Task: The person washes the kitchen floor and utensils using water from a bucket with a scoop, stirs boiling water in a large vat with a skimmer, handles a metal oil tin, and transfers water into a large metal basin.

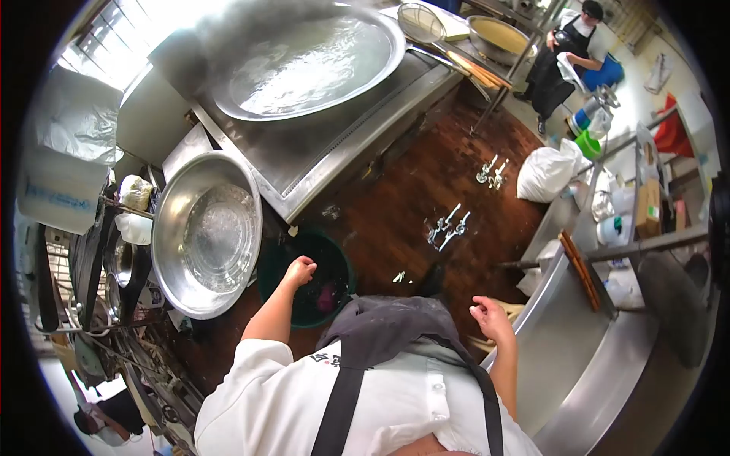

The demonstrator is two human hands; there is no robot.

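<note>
My left hand (301,270) hangs over a dark green bucket (265,283) on the floor, its fingers curled in; whether anything small is in them cannot be made out. Something pinkish (327,296) lies inside the bucket. To the left of that hand stands a wide metal basin (163,251), with a wet, shiny inside. My right hand (493,318) is at my right side, beside the edge of a steel sink or trough (547,334); its fingers are bent, partly apart, with nothing visible in them. A large steaming wok (304,68) of water is on the steel stove.
A steel counter edge (342,163) runs ahead. A strainer (421,23) and a pan of yellowish liquid (498,38) sit at its back. White bag (546,173) and wooden sticks (579,272) are at right. A person (566,57) in an apron stands at the back right.
</note>
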